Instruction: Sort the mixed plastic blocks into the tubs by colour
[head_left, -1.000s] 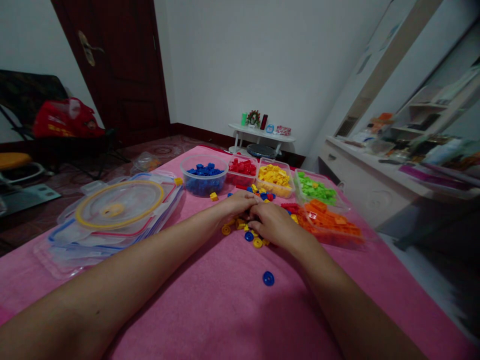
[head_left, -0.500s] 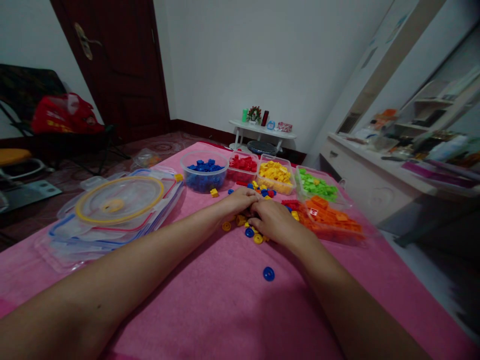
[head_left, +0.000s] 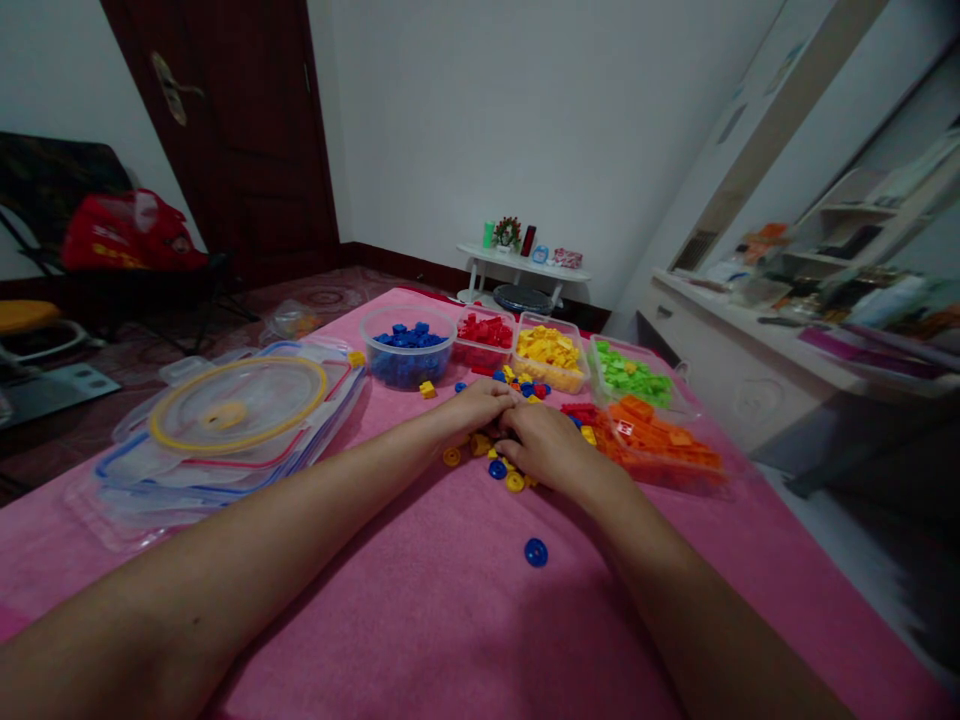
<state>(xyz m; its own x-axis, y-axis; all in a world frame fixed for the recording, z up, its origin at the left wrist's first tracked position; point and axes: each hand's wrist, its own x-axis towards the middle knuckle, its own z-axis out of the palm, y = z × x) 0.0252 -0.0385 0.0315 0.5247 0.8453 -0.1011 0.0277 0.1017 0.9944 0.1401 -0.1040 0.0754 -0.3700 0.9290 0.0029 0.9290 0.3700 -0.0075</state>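
My left hand (head_left: 478, 405) and my right hand (head_left: 541, 432) meet over a small pile of loose toy building pieces on the pink tablecloth (head_left: 420, 570). Fingers of both hands are closed and bent inward, touching or almost touching each other. What lies between them is hidden. Around my hands are a yellow wheel (head_left: 451, 457), a blue wheel (head_left: 497, 469), another yellow wheel (head_left: 514, 482) and a yellow block (head_left: 480, 444). Behind my fingers lie mixed red, blue and yellow pieces (head_left: 526, 384). Closer to me sits a single blue wheel (head_left: 536, 552).
Beyond my hands stand a round tub of blue blocks (head_left: 407, 366) and boxes of red (head_left: 485, 330), yellow (head_left: 551, 350), green (head_left: 632, 374) and orange blocks (head_left: 660, 440). Stacked clear lids (head_left: 240, 410) lie left. A yellow block (head_left: 427, 389) sits near the tub.
The view has shifted very slightly. Both hands stay at the same place over the pile, and no piece has visibly moved.
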